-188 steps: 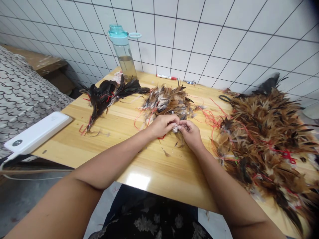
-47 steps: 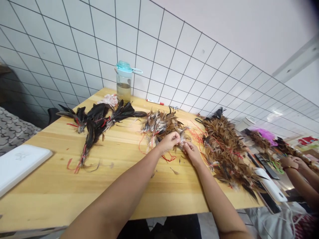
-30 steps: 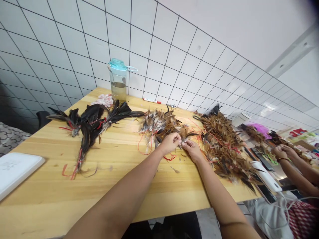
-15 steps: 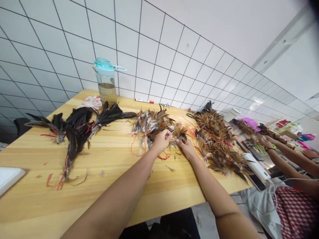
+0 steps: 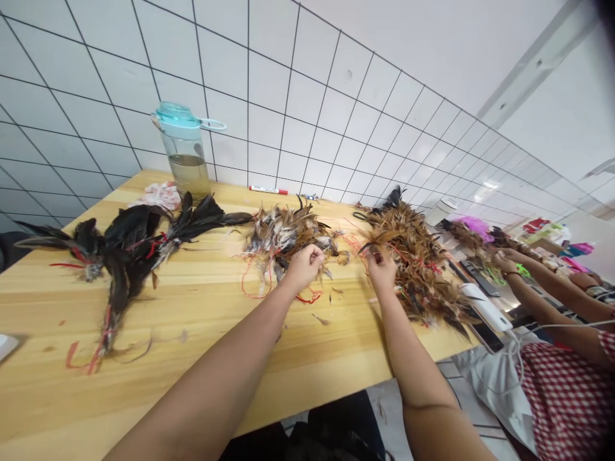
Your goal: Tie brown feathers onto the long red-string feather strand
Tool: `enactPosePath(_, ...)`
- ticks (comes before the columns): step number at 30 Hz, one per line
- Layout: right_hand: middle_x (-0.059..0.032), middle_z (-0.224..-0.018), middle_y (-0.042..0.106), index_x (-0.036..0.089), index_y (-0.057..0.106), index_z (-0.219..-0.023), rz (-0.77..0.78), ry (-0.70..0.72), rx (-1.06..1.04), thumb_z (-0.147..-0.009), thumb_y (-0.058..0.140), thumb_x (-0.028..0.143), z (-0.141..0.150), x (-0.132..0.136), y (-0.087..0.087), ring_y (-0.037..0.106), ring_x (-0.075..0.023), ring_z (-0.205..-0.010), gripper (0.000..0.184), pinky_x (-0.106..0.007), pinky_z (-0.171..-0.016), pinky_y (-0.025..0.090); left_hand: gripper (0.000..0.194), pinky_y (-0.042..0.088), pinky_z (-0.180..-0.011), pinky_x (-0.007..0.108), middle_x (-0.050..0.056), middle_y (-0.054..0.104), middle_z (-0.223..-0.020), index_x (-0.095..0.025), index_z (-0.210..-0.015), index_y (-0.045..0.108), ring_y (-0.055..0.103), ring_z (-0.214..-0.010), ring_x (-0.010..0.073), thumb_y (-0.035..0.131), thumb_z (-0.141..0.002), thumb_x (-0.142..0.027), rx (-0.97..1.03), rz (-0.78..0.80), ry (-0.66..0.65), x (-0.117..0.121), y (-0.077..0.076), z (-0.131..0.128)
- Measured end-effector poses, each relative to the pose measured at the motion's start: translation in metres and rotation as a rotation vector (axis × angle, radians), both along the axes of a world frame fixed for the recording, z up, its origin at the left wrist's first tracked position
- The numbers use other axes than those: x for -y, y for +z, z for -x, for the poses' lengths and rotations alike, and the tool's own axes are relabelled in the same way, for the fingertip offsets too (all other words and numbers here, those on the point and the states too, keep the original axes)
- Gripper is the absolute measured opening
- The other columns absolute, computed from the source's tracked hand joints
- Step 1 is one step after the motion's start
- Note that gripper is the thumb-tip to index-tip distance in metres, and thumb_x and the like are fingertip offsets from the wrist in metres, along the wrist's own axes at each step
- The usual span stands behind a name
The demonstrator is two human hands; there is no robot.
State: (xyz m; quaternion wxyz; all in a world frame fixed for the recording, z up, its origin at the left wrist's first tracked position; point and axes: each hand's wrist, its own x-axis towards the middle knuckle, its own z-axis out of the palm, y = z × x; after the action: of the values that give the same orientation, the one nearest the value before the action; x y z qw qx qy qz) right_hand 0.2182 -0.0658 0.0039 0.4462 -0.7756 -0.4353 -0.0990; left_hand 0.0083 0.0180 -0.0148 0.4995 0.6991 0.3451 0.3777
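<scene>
Over the near edge of a loose pile of brown and grey feathers (image 5: 281,230), my left hand (image 5: 303,266) is closed in a pinch; whatever its fingers hold is too small to make out. My right hand (image 5: 383,272) is closed on a small tuft of brown feathers (image 5: 382,238), which sticks up past the fingers beside a long heap of brown feather bundles (image 5: 413,250). Red string (image 5: 254,296) loops around the near side of the loose pile. Tied black feather bundles (image 5: 134,250) lie to the left.
A water bottle (image 5: 185,150) with a turquoise lid stands by the tiled wall, near a crumpled tissue (image 5: 156,195). A red-capped marker (image 5: 268,190) lies along the back. At right are a white device (image 5: 485,307), phones and a co-worker's hands (image 5: 504,262).
My hands were close together over the loose pile; now they are apart. My right hand has moved right to the brown heap with the feather tuft. The view has shifted slightly.
</scene>
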Motion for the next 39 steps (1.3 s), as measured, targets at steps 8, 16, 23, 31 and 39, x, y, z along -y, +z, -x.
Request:
enactPosePath(8,-0.0137,-0.074,0.070,0.013,0.070,-0.081,0.272,-0.404,-0.013,-0.075,0.054,0.056,-0.053,0.090,0.031,0.059,-0.0246,-0.067,0.046,-0.035,-0.066,0.043,0.007,0.043,-0.067,0.023,-0.002,0.063,-0.066,-0.019,-0.079,0.057,0.059,-0.065,0.0130,0.052,-0.082,-0.023,-0.051,-0.053,-0.019,-0.001,0.000,0.001)
enactPosePath(16,-0.0182,-0.094,0.073,0.020,0.072,-0.101,0.743,-0.562,0.069,-0.086,0.045,0.049,-0.052,0.135,0.037,0.067,-0.0309,-0.085,0.044,-0.039,-0.069,0.047,0.006,0.043,-0.064,0.023,-0.002,0.063,-0.064,-0.019,-0.078,0.058,0.056,-0.062,0.0125,0.053,-0.081,-0.023,-0.072,-0.088,-0.033,0.001,0.000,0.002)
enactPosePath(23,-0.0201,-0.109,0.067,0.015,0.066,-0.112,0.870,-0.539,0.196,-0.091,0.042,0.041,-0.033,0.127,0.038,0.066,-0.0323,-0.098,0.041,-0.043,-0.078,0.049,0.006,0.044,-0.064,0.022,-0.002,0.063,-0.065,-0.019,-0.078,0.058,0.056,-0.062,0.0122,0.053,-0.080,-0.022,-0.068,-0.086,-0.067,0.000,-0.001,0.003)
enactPosePath(31,-0.0165,-0.108,0.062,0.016,0.067,-0.108,0.707,-0.446,0.415,-0.093,0.045,0.038,-0.008,0.116,0.050,0.061,-0.0285,-0.099,0.035,-0.035,-0.073,0.045,0.007,0.042,-0.063,0.022,-0.002,0.060,-0.067,-0.018,-0.080,0.057,0.055,-0.063,0.0110,0.053,-0.081,-0.024,0.031,-0.076,0.100,-0.005,-0.006,0.003)
enactPosePath(39,-0.0123,-0.102,0.064,0.019,0.068,-0.099,0.634,-0.013,0.579,-0.095,0.043,0.033,0.032,0.028,0.053,0.058,-0.0221,-0.093,0.029,-0.030,-0.066,0.039,0.011,0.045,-0.070,0.025,0.001,0.060,-0.082,-0.018,-0.091,0.058,0.053,-0.068,0.0117,0.051,-0.083,-0.018,-0.004,-0.292,0.322,-0.006,-0.004,0.009)
